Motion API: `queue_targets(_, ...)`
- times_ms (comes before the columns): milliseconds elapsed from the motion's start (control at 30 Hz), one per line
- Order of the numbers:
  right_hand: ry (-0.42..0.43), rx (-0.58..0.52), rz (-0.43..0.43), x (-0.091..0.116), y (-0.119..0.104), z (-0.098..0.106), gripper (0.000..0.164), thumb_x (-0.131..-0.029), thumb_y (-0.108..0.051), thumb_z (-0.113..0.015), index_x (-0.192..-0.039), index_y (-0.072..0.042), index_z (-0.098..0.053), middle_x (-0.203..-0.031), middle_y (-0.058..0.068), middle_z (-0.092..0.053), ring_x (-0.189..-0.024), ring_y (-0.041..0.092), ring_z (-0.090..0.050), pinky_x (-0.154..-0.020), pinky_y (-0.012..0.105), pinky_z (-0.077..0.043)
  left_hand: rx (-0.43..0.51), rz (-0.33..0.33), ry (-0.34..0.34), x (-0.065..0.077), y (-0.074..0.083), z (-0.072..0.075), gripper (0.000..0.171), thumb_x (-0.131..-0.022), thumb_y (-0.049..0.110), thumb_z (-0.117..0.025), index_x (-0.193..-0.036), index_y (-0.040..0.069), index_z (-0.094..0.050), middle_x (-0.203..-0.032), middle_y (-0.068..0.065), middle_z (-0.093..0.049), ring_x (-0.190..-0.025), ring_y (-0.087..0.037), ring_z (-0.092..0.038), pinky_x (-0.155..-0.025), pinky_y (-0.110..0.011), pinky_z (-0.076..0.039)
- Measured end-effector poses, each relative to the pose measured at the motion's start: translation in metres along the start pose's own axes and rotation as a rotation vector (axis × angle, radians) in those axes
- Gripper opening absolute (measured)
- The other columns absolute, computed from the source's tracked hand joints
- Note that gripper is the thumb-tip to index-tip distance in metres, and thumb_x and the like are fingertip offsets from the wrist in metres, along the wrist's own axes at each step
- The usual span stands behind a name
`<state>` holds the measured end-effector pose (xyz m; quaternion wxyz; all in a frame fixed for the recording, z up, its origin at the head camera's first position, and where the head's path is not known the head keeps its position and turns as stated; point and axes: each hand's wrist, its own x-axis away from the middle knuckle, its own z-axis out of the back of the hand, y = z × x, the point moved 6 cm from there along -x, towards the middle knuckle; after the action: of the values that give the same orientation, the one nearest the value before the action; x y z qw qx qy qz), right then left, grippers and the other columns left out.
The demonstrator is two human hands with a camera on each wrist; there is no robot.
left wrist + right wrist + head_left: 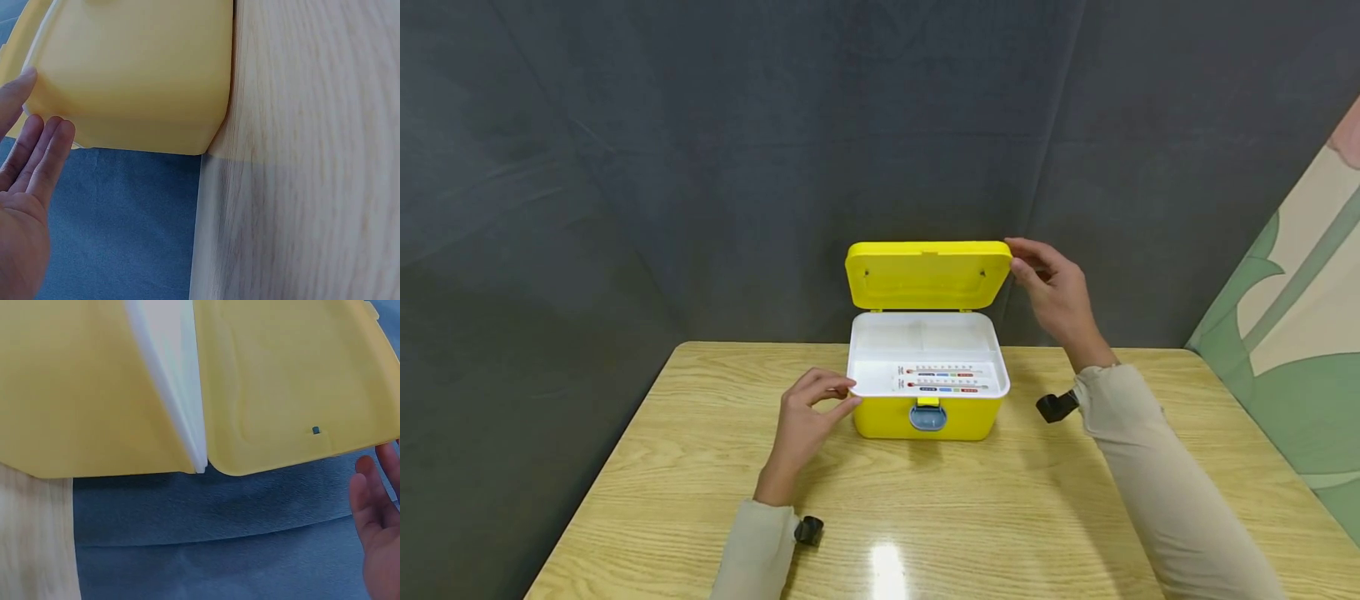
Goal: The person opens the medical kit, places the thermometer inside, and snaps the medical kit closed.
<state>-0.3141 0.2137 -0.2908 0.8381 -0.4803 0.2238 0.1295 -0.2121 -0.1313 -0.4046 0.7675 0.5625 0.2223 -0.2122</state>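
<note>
A yellow storage box [891, 419] stands on the table with its lid [925, 279] raised and tilted back. Inside the rim lies a white tray [872, 377], and two printed thermometer strips [943, 377] show in its front part. On the box's front is a grey-blue latch [928, 417]. My left hand [805, 421] touches the box's left front corner with thumb and fairly straight fingertips, as the left wrist view also shows. At the lid's upper right corner, the fingertips of my right hand [1060, 292] touch the edge; the thumb [359, 490] appears apart from it.
The wooden table [700, 467] ends just behind the box, where a dark grey cloth [760, 167] hangs. A panel with a painted leaf pattern [1292, 333] stands at the right. Small black devices [1057, 407] sit at both wrists.
</note>
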Motion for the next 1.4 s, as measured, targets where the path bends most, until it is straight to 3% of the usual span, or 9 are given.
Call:
queue_targets(233,-0.021,0.059,0.033,0.009,-0.005,0.004,0.038,-0.1,-0.028,-0.058,-0.137,-0.019,-0.061,-0.13,0.006,-0.063,-0.102,-0.004,-0.054,-0.086,0.007,-0.046,-0.013,0.015,0.004,-0.001,0.005,-0.001,0.023,-0.077,-0.002,-0.082,-0.099,0.001,-0.076,-0.097,-0.015,-0.066,-0.085,-0.03,-0.066,-0.081,-0.044,-0.062)
queue_targets(567,-0.05,0.116,0.078,0.027,-0.015,0.013,0.037,-0.099,-0.025,-0.06,-0.136,-0.022,-0.061,-0.126,0.006,-0.064,-0.1,-0.006,-0.054,-0.089,0.004,-0.044,-0.019,-0.036,0.007,-0.007,0.039,0.001,0.021,-0.077,-0.009,-0.079,-0.097,-0.007,-0.074,-0.093,-0.02,-0.065,-0.081,-0.033,-0.065,-0.078,-0.043,-0.062)
queue_targets(1033,-0.04,0.149,0.167,0.055,-0.014,0.014,0.041,-0.094,-0.012,-0.068,-0.134,-0.017,-0.063,-0.121,0.004,-0.066,-0.1,-0.012,-0.055,-0.089,0.0,-0.044,0.004,-0.024,-0.003,-0.006,0.039,0.0,0.022,-0.077,-0.008,-0.079,-0.098,-0.008,-0.074,-0.094,-0.023,-0.065,-0.083,-0.037,-0.065,-0.079,-0.049,-0.061)
queue_targets(1400,-0.043,0.106,0.258,0.076,-0.014,0.01,0.048,-0.087,0.002,-0.072,-0.132,-0.014,-0.065,-0.118,0.007,-0.066,-0.1,-0.003,-0.058,-0.088,0.003,-0.046,-0.004,-0.001,0.0,-0.006,0.038,0.001,0.022,-0.079,-0.005,-0.079,-0.101,-0.007,-0.074,-0.096,-0.02,-0.066,-0.085,-0.035,-0.066,-0.081,-0.046,-0.061)
